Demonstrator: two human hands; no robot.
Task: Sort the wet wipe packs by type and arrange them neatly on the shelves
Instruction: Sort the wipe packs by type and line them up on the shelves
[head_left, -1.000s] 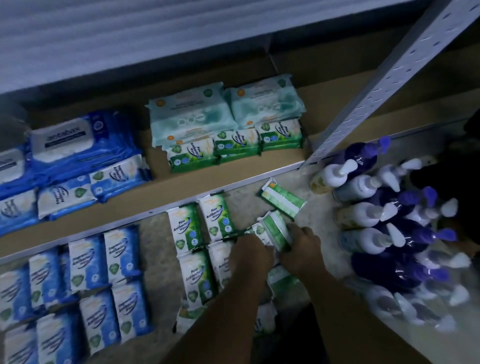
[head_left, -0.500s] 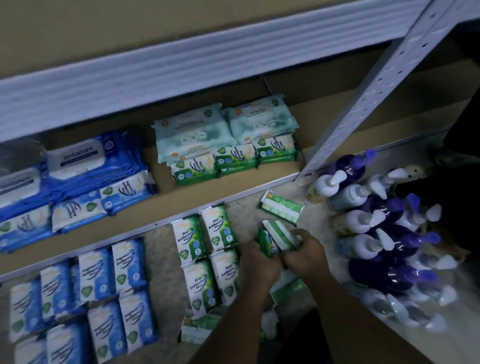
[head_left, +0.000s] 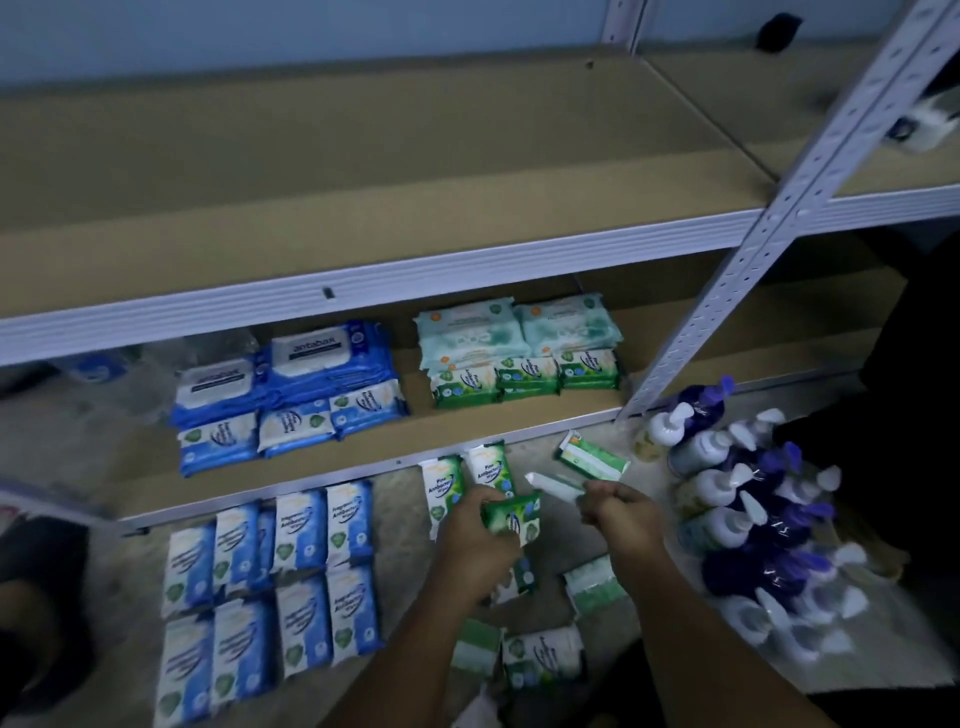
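My left hand (head_left: 475, 535) grips a green wipe pack (head_left: 511, 516) above the floor. Beside it, my right hand (head_left: 621, 517) holds another green pack (head_left: 553, 486) edge-on. More green packs (head_left: 540, 657) lie loose on the floor around both hands, one (head_left: 592, 460) near the shelf post. Blue packs (head_left: 270, 587) lie in rows on the floor at the left. On the bottom shelf (head_left: 467, 431) sit blue packs (head_left: 291, 400) at the left, with pale teal packs (head_left: 514, 330) and small green packs (head_left: 524, 376) at the right.
A cluster of white and purple pump bottles (head_left: 753, 514) stands on the floor at the right. A slanted perforated metal post (head_left: 769, 244) rises beside them. The upper shelf board (head_left: 363, 171) holds nothing in view. A dark shape (head_left: 31, 608) is at the left edge.
The view has tilted up, showing the upper shelf. My hands, which were together on one bunch of green packs, have parted and lifted, each now holding a pack.
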